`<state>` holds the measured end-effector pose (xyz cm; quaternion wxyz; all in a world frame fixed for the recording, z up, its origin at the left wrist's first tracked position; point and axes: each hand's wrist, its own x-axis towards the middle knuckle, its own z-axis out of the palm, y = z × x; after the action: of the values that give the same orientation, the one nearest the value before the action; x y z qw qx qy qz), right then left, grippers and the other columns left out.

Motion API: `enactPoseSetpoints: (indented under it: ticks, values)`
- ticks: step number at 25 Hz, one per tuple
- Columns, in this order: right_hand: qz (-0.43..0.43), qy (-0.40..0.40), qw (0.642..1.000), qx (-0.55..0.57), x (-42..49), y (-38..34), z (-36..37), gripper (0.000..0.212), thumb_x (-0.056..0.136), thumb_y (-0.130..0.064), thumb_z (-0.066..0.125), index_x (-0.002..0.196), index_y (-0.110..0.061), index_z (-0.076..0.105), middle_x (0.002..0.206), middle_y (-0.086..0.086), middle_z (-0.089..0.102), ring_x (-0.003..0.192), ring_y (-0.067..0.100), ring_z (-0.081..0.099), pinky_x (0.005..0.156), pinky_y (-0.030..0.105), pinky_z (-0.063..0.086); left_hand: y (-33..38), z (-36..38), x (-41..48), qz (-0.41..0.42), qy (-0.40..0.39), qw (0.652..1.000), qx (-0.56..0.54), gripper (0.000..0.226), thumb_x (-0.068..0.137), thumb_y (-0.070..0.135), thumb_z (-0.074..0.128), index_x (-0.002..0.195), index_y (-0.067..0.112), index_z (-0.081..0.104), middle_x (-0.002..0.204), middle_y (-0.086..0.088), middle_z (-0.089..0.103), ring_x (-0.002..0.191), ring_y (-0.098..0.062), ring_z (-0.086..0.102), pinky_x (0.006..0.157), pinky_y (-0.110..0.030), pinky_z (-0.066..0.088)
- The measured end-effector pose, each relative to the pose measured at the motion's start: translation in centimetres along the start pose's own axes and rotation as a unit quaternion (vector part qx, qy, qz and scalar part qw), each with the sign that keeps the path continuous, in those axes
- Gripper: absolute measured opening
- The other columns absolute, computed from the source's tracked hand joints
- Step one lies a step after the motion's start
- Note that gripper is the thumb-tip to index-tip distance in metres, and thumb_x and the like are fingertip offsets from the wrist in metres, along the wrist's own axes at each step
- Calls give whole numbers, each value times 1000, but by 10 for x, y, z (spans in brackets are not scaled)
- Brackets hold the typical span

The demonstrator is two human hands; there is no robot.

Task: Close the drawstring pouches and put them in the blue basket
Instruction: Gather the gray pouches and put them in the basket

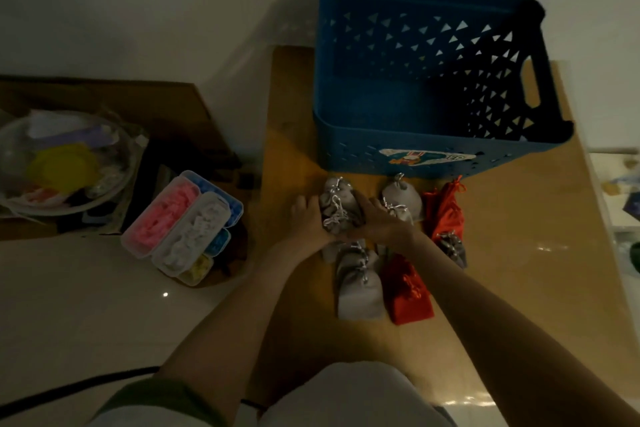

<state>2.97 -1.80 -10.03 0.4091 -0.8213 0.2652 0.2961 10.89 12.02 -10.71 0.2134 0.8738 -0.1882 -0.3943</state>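
Observation:
A grey drawstring pouch point(337, 206) with silver cord is held between both hands just in front of the blue basket point(415, 149). My left hand point(310, 218) grips its left side and my right hand point(381, 224) grips its right side. Another grey pouch point(403, 196) stands to the right, with a red pouch point(446, 208) beyond it. Nearer me lie a grey pouch point(358, 284), a red pouch point(407, 289) and a small grey pouch point(453, 250). The basket's inside looks empty.
The pouches and basket rest on a brown cardboard sheet point(519, 253) on the pale floor. To the left stand clear plastic boxes point(187, 225) of coloured bits and a round bowl point(65, 163) of oddments on a dark board. A black cable point(69, 388) crosses the floor at lower left.

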Motion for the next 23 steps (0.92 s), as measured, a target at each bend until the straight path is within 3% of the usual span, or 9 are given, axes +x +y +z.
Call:
enactPoseSetpoints:
  ticks: [3, 5, 8, 11, 14, 17, 18, 20, 23]
  values:
    - [-7, -6, 1000, -6, 0, 5, 0, 108, 74, -42, 76, 152, -30, 3, 155, 9, 17, 143, 30, 18, 115, 48, 27, 1, -3, 0, 22, -14, 995, -98, 92, 69, 34, 82, 137, 20, 22, 142, -6, 24, 131, -23, 27, 107, -41, 33]
    - [-18, 0, 996, 88, -3, 9, 2, 100, 71, -35, 78, 148, -35, 15, 147, 4, 31, 137, 27, 30, 108, 47, 37, 2, -3, -5, 28, -37, 978, -203, 95, 69, 31, 82, 139, 22, 19, 136, 2, 35, 126, -16, 36, 101, -35, 38]
    - [-41, -34, 953, 297, -12, 11, 2, 78, 76, -17, 77, 139, -27, 32, 130, -3, 50, 120, 16, 51, 94, 32, 50, 3, -4, -11, 13, -43, 953, -299, 88, 72, 25, 81, 138, 21, 23, 125, 6, 46, 119, -12, 45, 96, -32, 42]
    - [-50, -46, 940, 334, -17, 18, 3, 60, 77, -31, 76, 128, -20, 46, 120, 1, 59, 108, 15, 59, 86, 32, 52, -5, -6, -19, -12, -41, 929, -367, 65, 77, 19, 77, 127, 27, 35, 123, 5, 51, 108, -8, 51, 89, -26, 46]
    - [-34, -37, 870, 490, -26, 11, 8, 19, 97, -28, 49, 107, -13, 55, 91, 1, 65, 81, 14, 65, 69, 29, 52, -17, -6, -35, -11, -117, 889, -442, 59, 83, 5, 67, 127, 34, 41, 128, -3, 56, 113, -18, 56, 98, -41, 47]
    - [-41, -35, 834, 549, -31, 7, 11, 16, 100, -13, 42, 101, -7, 57, 88, 5, 67, 81, 17, 64, 68, 25, 55, -20, -9, -54, -19, -158, 866, -475, 58, 87, -1, 59, 135, 26, 41, 117, -2, 60, 106, -18, 59, 87, -34, 51]
    - [-35, -34, 838, 544, -32, 7, 11, 15, 97, -7, 45, 107, -4, 56, 93, 7, 66, 85, 18, 63, 69, 24, 55, -20, -9, -59, -21, -162, 869, -468, 56, 88, -2, 58, 135, 22, 42, 112, 0, 61, 101, -14, 59, 81, -29, 52]
    - [-28, -47, 857, 512, -32, 6, 12, 32, 93, -1, 51, 124, 0, 49, 108, 12, 62, 94, 22, 62, 74, 27, 55, -22, -7, -67, -33, -159, 874, -459, 52, 89, -3, 56, 135, 18, 43, 106, 2, 61, 95, -11, 59, 77, -25, 52]
    - [-49, -38, 885, 461, -37, -2, 11, 41, 92, 3, 51, 131, -7, 48, 111, 13, 62, 93, 21, 62, 73, 28, 54, -24, -7, -74, -46, -141, 878, -455, 62, 86, 0, 62, 139, 22, 37, 117, -2, 59, 103, -16, 58, 88, -36, 52]
